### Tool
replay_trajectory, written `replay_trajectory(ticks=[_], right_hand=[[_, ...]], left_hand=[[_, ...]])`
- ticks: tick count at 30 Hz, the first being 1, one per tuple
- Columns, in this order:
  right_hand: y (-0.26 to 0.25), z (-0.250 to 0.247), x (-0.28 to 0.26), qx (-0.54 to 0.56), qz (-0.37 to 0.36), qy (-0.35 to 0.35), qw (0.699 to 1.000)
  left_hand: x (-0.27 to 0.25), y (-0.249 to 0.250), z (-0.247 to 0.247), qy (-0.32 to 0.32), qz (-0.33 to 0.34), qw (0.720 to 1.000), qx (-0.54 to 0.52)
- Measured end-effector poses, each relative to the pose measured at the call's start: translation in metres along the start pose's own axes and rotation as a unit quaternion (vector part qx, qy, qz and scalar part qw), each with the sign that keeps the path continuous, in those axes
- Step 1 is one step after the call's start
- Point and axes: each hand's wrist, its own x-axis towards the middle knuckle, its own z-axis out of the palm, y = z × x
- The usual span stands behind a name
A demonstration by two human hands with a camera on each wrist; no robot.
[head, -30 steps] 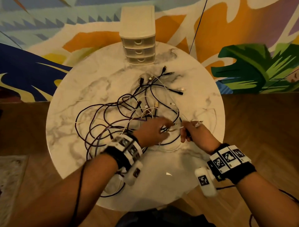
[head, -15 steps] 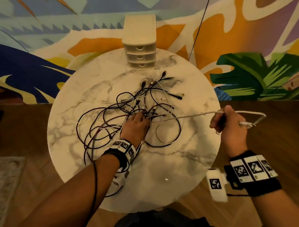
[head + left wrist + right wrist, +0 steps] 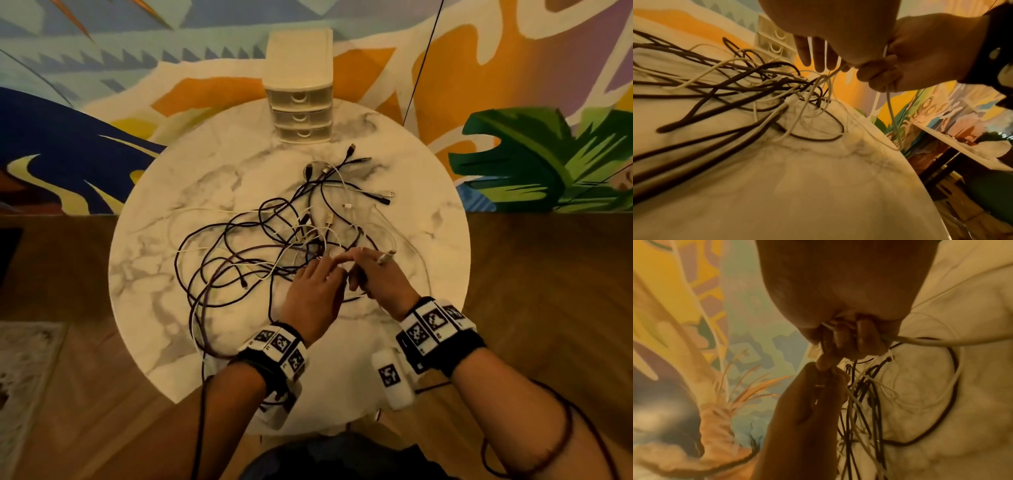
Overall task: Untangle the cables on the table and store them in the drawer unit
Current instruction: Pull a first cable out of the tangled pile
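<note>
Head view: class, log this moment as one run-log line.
right hand: grips thin white cable | left hand: at white cable, grip unclear | tangled dark and white cables: on round marble table | cream three-drawer unit: shut

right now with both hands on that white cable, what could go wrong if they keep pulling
1. The thin white cable gripped by the right hand runs through the pile of dark cables; pulling might tighten the knot.
2. A hard tug could drag the pile off the round marble table, since loops already lie near its front edge.
3. The left hand only loosely steadies the tangle, so it may slide.
</note>
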Motion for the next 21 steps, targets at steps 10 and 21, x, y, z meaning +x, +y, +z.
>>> replay_trajectory(ticks=[10,21], right_hand=[[0.012,-0.036,-0.013,0.053,-0.01,0.033,0.998],[0.019,-0.056,-0.037,0.032,-0.001,0.053,0.998]], left_hand=[[-0.026,-0.069,0.006,-0.104,-0.059,0.973,0.197],[-0.041,-0.036,-0.018,-0.047,-0.043,0.989,0.132]])
